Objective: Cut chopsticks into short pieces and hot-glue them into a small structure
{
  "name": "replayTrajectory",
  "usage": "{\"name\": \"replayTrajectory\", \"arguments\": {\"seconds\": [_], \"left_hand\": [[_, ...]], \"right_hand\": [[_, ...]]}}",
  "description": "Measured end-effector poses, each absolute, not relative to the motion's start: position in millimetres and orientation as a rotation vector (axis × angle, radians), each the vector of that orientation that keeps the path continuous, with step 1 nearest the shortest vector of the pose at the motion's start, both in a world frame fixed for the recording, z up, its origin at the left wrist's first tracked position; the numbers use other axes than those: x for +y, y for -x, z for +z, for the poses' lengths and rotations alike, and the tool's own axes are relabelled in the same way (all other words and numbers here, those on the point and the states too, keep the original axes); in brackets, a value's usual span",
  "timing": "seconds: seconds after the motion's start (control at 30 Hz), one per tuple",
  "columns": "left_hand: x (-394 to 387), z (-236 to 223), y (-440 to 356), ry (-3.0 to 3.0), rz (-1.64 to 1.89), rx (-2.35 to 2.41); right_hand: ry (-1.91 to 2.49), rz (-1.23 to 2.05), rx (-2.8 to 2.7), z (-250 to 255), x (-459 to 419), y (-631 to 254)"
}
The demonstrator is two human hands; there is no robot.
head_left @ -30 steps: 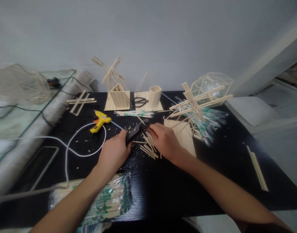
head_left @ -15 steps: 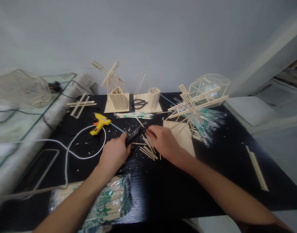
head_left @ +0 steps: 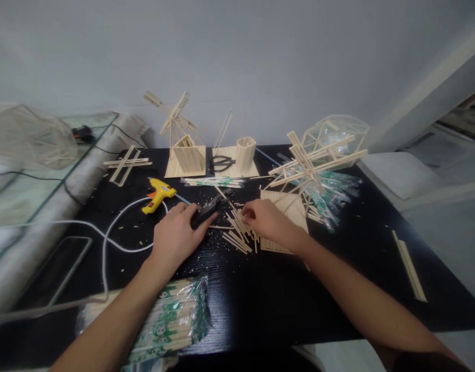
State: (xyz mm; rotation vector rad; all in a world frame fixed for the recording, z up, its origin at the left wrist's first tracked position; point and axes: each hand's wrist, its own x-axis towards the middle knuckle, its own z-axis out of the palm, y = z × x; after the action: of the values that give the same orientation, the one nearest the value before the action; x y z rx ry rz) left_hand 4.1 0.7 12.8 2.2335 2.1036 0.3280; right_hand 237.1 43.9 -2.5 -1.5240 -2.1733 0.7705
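Pale grey wall behind a black wood-grain table, seen from above by the person working at it. At the middle of the table, a dark black tool points toward the far right. The left hand has its near end between thumb and fingers; whether the tool is lifted or lying flat cannot be told. Just right of it, the right hand bends its fingers over the edge of a loose pile of short pale sticks; whether it pinches one is hidden. Tiny pale chips lie scattered around the tool. A flat panel of sticks lies partly under the right wrist.

Farther out, a yellow glue gun lies left of the tool, near a looped white cord. At the far side stand an angular stick cup and a round stick cup, with black scissors between them. Far right, a pinwheel-shaped stick frame stands beside clear-and-green wrappers. Crossed sticks lie far left; a plastic bag of sticks lies near left, partly behind the left forearm; longer sticks lie near the right edge
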Motion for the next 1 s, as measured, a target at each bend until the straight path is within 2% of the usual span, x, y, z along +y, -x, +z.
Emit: {"name": "replayTrajectory", "arguments": {"seconds": [0.17, 0.33, 0.53, 1.0], "left_hand": [[-0.1, 9.2, -2.0, -2.188, 0.332, 1.995], [-0.7, 12.2, 0.1, -2.141, 0.285, 1.951], [-1.1, 15.0, -1.5, -2.150, 0.325, 1.948], [0.3, 6.0, 0.8, -2.180, 0.451, 1.908]], "right_hand": [[1.569, 0.806, -2.192, -6.6, 40.4, -232.4], [1.481, 0.886, -2.184, 10.6, 44.9, -239.4], [1.230, 1.385, -1.876, 35.4, 43.9, -244.0], [1.245, 1.093, -1.877, 21.9, 38.7, -231.3]]}}
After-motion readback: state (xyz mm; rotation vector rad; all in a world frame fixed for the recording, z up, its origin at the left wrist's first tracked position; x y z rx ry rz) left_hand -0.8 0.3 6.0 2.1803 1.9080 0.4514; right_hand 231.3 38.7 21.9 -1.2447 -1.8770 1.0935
